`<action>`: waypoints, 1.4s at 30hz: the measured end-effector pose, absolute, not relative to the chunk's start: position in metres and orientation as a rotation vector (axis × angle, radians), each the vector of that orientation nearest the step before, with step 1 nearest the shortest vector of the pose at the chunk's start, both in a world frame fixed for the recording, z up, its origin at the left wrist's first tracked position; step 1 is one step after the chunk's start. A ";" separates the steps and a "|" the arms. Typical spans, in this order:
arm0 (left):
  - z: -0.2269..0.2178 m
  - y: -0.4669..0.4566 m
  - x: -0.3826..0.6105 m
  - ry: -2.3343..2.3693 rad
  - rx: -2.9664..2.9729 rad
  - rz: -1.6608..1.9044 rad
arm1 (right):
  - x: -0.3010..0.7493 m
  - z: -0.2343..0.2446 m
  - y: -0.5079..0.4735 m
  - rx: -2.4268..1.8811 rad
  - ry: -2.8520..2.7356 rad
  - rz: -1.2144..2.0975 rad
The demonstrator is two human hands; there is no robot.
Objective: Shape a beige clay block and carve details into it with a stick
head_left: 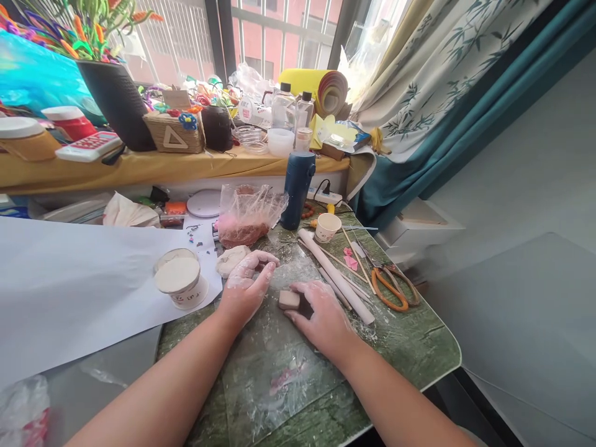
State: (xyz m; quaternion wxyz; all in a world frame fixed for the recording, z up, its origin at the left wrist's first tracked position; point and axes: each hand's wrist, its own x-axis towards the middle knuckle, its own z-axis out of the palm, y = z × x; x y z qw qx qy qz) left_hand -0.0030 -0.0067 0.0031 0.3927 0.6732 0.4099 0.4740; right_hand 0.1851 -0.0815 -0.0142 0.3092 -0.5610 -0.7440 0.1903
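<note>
My right hand (323, 316) has its thumb and index finger around a small beige block of clay (288, 300) at the middle of the table. White powder marks the skin of both hands. To the left, my left hand (246, 287) is half curled with thumb and fingers apart and nothing between them. Just behind it lies a flattened lump of pale clay (231, 261). A clear plastic sheet (261, 366), dusted with white powder, is under the hands. Beside my right hand a pale rolling pin (336, 276) lies slanting.
Right of the rolling pin are thin wooden sticks, pink scraps (351, 261) and orange-handled scissors (395, 288). A paper cup (328, 228), a blue bottle (298, 189) and a bag of reddish material (246, 223) stand behind. A powder-filled tub (178, 276) sits on white paper (93, 279) at left.
</note>
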 end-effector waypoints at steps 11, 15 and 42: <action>0.006 -0.008 -0.001 1.060 1.690 1.171 | 0.194 -0.008 -0.087 -1.144 -1.692 0.313; 0.003 -0.007 -0.001 1.049 1.692 1.184 | 0.190 -0.009 -0.083 -1.247 -1.965 0.429; 0.001 -0.008 0.000 1.046 1.655 1.180 | 0.184 -0.011 -0.085 -1.201 -1.928 0.333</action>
